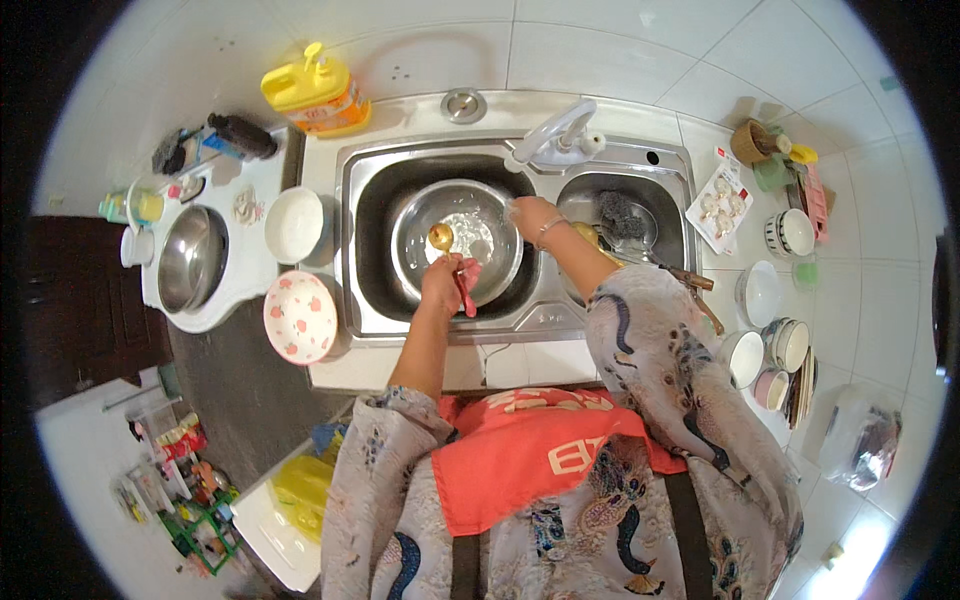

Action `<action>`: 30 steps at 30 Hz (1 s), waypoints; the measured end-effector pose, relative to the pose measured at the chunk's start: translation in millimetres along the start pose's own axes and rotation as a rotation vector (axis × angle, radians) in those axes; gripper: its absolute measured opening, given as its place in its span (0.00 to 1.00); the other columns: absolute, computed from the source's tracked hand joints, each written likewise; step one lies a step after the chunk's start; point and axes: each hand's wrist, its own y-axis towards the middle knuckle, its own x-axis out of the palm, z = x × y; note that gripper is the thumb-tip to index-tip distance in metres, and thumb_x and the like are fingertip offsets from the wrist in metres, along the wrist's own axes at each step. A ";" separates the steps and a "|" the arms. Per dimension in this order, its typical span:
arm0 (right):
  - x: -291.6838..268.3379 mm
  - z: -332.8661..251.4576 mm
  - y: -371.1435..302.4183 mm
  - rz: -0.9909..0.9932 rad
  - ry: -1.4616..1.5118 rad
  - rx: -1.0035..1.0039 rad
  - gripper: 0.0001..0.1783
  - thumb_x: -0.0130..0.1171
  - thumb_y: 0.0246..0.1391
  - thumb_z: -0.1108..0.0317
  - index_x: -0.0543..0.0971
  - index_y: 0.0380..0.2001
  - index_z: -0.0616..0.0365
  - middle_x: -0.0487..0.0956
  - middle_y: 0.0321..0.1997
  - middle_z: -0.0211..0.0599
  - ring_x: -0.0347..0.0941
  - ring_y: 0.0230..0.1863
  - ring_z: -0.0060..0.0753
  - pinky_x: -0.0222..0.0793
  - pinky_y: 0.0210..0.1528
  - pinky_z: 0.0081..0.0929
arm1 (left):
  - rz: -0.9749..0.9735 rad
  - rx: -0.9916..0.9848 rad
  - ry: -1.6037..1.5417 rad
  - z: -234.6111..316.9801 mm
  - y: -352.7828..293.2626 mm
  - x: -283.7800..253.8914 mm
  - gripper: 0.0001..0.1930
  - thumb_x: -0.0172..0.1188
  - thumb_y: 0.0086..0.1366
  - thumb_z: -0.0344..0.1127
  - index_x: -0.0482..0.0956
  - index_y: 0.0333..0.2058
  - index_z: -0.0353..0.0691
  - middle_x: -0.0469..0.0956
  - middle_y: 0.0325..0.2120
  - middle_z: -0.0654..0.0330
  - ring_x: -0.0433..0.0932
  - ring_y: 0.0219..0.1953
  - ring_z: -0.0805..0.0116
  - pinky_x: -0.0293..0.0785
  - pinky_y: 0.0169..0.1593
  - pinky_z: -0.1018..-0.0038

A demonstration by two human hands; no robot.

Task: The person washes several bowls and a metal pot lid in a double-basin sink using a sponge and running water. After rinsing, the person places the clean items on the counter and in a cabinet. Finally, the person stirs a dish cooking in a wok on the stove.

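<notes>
A large steel basin with shallow water sits in the left bowl of the double sink. Over its near side, my left hand is closed round what looks like a gold-coloured spoon, its round head over the basin. A pinkish-red cloth is bunched in the same hand. At the basin's right rim, under the tap, my right hand has its fingers drawn together; anything in them is too small to make out. A dark mesh scrubber lies in the right bowl.
To the left stand a white bowl, a patterned bowl and a steel bowl. A yellow jug is behind the sink. Several bowls, including a white one, and a knife handle crowd the right side.
</notes>
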 end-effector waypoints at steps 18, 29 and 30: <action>-20.2 64.9 -8.7 0.618 0.397 0.253 0.38 0.68 0.36 0.52 0.64 0.46 0.61 0.71 0.43 0.55 0.69 0.46 0.53 0.65 0.49 0.37 | -0.089 0.000 0.081 -3.0 -24.0 14.2 0.07 0.40 0.65 0.28 0.68 0.36 0.36 0.74 0.29 0.54 0.76 0.27 0.67 0.74 0.25 0.77; -5.8 14.9 -37.7 0.553 0.455 -0.136 0.26 0.60 0.45 0.54 0.72 0.45 0.60 0.75 0.42 0.47 0.72 0.36 0.46 0.68 0.41 0.35 | -0.143 0.277 0.301 11.2 -24.3 21.3 0.11 0.45 0.65 0.34 0.72 0.39 0.34 0.76 0.30 0.58 0.76 0.31 0.69 0.73 0.34 0.77; -11.4 -5.0 -46.5 0.344 0.671 -0.171 0.26 0.60 0.46 0.55 0.73 0.44 0.61 0.76 0.41 0.45 0.73 0.35 0.44 0.68 0.40 0.34 | -0.137 0.360 0.379 11.8 -20.1 19.8 0.11 0.46 0.65 0.34 0.72 0.38 0.33 0.76 0.29 0.58 0.76 0.30 0.70 0.72 0.35 0.77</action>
